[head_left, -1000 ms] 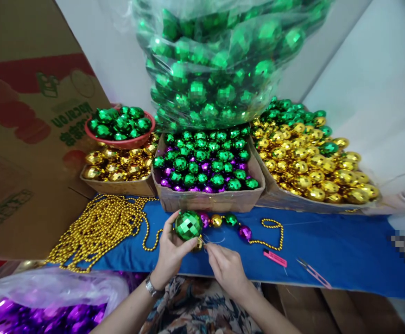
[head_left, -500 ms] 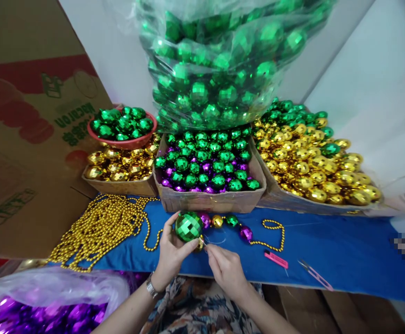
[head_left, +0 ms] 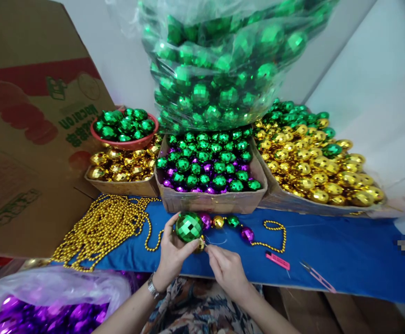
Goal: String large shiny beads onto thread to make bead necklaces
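Observation:
My left hand is wrapped round a large green faceted ball, with its thumb by a smaller gold ball just below. Close beside it, my right hand pinches a thin thread at the gold ball; the fine end between the fingertips is hard to make out. A loose loop of clear thread curves above the right fingers. From the large ball a bead string runs right: a purple ball, a gold ball, a green ball, another purple ball, then a small-bead gold chain.
A pink cutter and thread snips lie right on the blue cloth. Gold bead chains are heaped left. Behind stand a carton of green and purple balls, gold balls, a red bowl and a green-filled bag.
The view has shifted slightly. My right fingertips stay pinched beside the gold ball, with only a slight shift; my left hand keeps its hold on the green ball.

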The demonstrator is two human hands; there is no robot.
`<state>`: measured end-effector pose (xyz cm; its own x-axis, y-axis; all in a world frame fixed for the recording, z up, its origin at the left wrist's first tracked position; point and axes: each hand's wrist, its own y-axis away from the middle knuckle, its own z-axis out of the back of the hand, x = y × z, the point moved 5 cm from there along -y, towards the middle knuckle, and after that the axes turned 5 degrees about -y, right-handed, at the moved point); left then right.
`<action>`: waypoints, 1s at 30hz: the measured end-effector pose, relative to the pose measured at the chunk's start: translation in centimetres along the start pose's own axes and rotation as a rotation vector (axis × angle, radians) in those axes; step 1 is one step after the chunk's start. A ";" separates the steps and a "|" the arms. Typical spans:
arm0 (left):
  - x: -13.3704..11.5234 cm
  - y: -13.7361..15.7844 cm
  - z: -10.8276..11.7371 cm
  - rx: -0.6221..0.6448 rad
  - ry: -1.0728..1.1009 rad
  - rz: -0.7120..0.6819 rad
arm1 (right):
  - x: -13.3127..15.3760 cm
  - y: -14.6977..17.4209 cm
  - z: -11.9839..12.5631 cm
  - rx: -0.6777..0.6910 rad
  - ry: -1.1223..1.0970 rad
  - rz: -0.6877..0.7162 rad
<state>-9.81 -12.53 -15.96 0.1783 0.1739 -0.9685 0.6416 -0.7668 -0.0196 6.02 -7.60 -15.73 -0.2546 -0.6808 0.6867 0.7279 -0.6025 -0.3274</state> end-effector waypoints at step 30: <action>-1.6 -0.3 -0.6 0.079 0.204 0.185 | -0.6 0.6 -0.3 -0.034 0.047 0.058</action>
<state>-9.84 -12.25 -14.31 0.4386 0.1414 -0.8875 0.5254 -0.8415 0.1256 6.40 -7.68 -16.52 -0.2431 -0.7333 0.6350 0.7207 -0.5747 -0.3877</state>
